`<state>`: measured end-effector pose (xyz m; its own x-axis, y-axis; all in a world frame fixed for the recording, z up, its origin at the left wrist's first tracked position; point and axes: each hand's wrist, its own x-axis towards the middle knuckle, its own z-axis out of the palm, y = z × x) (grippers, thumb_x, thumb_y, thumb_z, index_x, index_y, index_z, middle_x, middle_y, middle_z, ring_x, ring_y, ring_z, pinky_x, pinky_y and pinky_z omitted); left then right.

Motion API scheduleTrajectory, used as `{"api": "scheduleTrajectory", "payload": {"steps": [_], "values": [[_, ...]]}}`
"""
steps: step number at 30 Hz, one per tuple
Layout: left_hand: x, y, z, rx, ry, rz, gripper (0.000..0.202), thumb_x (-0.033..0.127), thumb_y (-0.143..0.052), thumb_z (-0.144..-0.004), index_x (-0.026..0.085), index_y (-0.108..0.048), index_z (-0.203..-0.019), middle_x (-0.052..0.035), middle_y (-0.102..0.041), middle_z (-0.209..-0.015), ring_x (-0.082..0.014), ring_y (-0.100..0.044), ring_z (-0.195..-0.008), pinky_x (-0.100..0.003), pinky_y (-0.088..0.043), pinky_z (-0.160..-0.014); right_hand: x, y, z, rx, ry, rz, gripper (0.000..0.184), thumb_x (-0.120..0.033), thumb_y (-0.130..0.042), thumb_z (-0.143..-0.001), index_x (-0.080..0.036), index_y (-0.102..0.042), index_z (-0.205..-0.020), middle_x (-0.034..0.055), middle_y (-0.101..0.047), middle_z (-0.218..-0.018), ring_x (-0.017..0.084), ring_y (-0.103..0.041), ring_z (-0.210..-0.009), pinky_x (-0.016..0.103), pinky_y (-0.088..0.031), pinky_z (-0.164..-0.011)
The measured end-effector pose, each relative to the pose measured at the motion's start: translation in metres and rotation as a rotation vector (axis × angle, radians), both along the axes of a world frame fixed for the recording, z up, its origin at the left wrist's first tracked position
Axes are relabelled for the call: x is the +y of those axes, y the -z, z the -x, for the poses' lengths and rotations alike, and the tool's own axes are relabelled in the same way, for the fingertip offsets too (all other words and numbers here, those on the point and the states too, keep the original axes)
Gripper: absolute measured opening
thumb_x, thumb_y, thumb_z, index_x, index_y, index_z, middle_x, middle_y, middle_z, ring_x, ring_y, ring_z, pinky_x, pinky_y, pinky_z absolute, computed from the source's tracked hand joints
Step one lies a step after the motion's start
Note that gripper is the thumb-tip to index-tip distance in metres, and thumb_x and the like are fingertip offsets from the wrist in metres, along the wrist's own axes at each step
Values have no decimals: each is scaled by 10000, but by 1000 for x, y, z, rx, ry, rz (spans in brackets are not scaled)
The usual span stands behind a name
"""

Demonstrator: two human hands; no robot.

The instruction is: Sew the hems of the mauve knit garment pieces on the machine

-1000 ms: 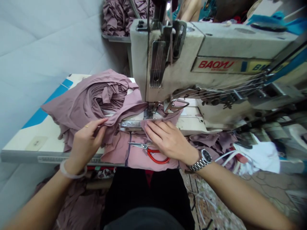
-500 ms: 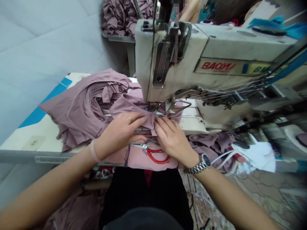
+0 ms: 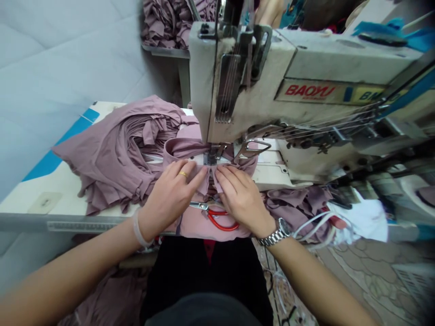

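On the white counter (image 3: 44,194), left hand (image 3: 168,197) and right hand (image 3: 239,199) press the mauve cloth (image 3: 185,147) at the sewing machine (image 3: 258,99) foot, each grip flat, fingers stretched. A grey padded wall (image 3: 50,59) stands left.

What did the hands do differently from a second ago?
The left hand slid right to meet the right hand; both now press the mauve fabric in front of the presser foot. The red scissors and the fabric pile stayed put.
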<state>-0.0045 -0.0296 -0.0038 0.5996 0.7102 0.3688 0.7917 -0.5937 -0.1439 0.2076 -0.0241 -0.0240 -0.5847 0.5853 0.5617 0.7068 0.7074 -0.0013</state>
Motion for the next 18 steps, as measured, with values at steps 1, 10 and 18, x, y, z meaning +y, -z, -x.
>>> {"api": "scheduleTrajectory", "payload": {"steps": [1, 10, 18], "values": [[-3, 1, -2, -6, -12, -12, 432, 103, -443, -918, 131, -543, -1338, -193, -528, -1310, -323, -483, -1201, -484, -474, -948, -1, 0, 1, 43, 17, 26, 351, -135, -465, -927, -10, -578, -1236, 192, -610, -1277, 286, -530, -1190, 448, -470, -1009], [50, -1, 17, -220, 60, 204, 417, 238, -377, -983, 80, -542, -1331, -178, -522, -1339, -261, -482, -1246, -433, -431, -1059, 7, -4, -1, -70, 143, 26, 356, -184, -462, -949, -52, -566, -1263, 158, -600, -1294, 299, -527, -1086, 459, -483, -872], [50, -14, 8, -66, 0, 111, 369, 265, -437, -963, 123, -614, -1254, -183, -579, -1256, -301, -535, -1152, -489, -425, -986, 7, -8, -7, -55, 332, 19, 283, -159, -464, -931, -36, -621, -1131, 202, -647, -1122, 331, -545, -1000, 500, -487, -804]]}}
